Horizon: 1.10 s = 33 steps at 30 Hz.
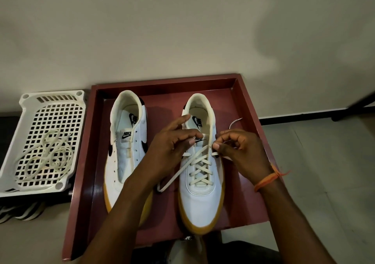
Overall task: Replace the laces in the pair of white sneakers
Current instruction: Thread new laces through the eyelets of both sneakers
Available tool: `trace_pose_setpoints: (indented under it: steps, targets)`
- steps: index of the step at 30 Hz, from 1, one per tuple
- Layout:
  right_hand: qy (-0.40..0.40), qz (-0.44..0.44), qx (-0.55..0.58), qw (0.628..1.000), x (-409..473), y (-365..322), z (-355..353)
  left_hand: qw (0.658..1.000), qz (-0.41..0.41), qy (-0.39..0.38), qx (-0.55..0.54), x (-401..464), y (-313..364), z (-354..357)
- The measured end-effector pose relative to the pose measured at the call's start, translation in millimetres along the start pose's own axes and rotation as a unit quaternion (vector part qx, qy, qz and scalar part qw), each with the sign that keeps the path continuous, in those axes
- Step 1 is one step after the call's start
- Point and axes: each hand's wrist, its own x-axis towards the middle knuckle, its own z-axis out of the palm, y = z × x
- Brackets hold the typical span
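Two white sneakers stand side by side in a dark red tray [95, 142], toes toward the person. The right sneaker [200, 192] is laced in criss-cross rows with a cream lace [199, 163]; a black swoosh and "NIKE" show on its insole. The left sneaker [125, 148], near the tray's left wall, has bare eyelets, "NIKE" printed on its tongue tab and again on the insole. The left hand [172, 142] pinches one lace end at the top eyelets of the laced shoe, fingers curled. The right hand [239, 150], an orange thread band [265, 179] at its wrist, pinches the other end at the right-side eyelet. Left of the tray, a white perforated basket [30, 99] holds loose cream laces [48, 156].
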Motion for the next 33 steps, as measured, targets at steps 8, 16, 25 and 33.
trace_pose_setpoints:
  steps: [8,16,25,33]
  targets:
    - [0.194,0.145,0.208,0.948,4.6,7.7,-20.9,1.0,-0.002,0.008,-0.028,1.6,-3.5,-1.0]
    - [0.034,0.005,-0.043,0.999,-1.3,-2.8,3.7,0.998,-0.002,-0.015,-0.061,3.2,-7.0,-6.9]
    - [0.222,0.092,-0.017,0.97,4.2,22.0,-28.0,0.997,-0.001,-0.019,-0.077,3.6,-16.1,-5.4]
    - [-0.001,0.041,-0.013,0.999,0.0,-5.0,0.6,0.998,0.01,-0.015,-0.052,4.3,-14.0,-6.3]
